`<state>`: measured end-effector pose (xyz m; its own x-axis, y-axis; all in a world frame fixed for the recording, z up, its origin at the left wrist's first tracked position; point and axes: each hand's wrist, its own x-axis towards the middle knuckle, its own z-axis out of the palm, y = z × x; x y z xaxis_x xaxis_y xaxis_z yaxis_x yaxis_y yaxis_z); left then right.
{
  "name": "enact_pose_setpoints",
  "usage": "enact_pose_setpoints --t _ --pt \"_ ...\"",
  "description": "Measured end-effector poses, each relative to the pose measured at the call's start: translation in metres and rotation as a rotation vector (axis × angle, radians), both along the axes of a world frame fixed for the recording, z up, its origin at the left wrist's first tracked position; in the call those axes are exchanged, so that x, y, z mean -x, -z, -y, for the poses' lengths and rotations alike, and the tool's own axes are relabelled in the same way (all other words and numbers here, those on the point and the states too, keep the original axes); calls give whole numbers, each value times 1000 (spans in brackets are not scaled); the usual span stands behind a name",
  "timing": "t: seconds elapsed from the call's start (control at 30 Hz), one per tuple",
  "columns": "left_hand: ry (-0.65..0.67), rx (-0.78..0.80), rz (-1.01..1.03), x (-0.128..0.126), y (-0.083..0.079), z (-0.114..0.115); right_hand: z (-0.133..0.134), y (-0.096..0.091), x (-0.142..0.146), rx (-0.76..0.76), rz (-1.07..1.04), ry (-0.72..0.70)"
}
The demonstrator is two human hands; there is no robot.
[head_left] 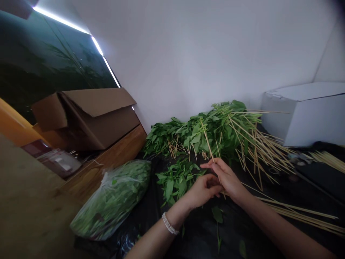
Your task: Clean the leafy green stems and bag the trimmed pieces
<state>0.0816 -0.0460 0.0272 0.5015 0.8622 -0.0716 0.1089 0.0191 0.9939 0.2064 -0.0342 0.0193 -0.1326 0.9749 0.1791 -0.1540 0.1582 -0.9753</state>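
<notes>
My right hand (228, 176) is closed around a thin bamboo skewer (208, 145) that points up and away toward a heap of skewered green leaves (215, 131). My left hand (202, 190), with a pearl bracelet (169, 223) on its wrist, meets the right hand with its fingers pinched at the skewer's lower part; what it pinches is hidden. Loose green leaves (175, 180) lie just left of both hands on the black sheet (205, 233).
A clear plastic bag of greens (113, 199) lies at the left. Bare skewers (299, 212) spread along the right. A white box (304, 113) stands at the back right, an open cardboard box (88, 118) on a wooden ledge at the left.
</notes>
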Motion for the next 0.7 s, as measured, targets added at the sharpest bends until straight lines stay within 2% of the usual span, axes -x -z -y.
enact_pose_setpoints --t 0.13,0.23,0.3,0.4,0.5,0.6,0.7 --pt "-63 -16 82 1 6 -4 0 1 2 37 -13 -37" --pt "-188 -105 97 13 -3 -11 -2 4 1 -48 127 61" --pt "-286 -175 82 25 -13 -24 -2 7 1 -114 247 138" --pt "-402 -301 17 47 -30 -60 1 10 4 -186 370 184" --pt "-512 -463 -188 66 -46 -107 5 12 8 -261 462 190" --pt "-556 -503 -289 76 -57 -153 9 13 11 -340 576 187" --pt "-581 -532 -381 76 -63 -187 13 12 11 -446 690 175"
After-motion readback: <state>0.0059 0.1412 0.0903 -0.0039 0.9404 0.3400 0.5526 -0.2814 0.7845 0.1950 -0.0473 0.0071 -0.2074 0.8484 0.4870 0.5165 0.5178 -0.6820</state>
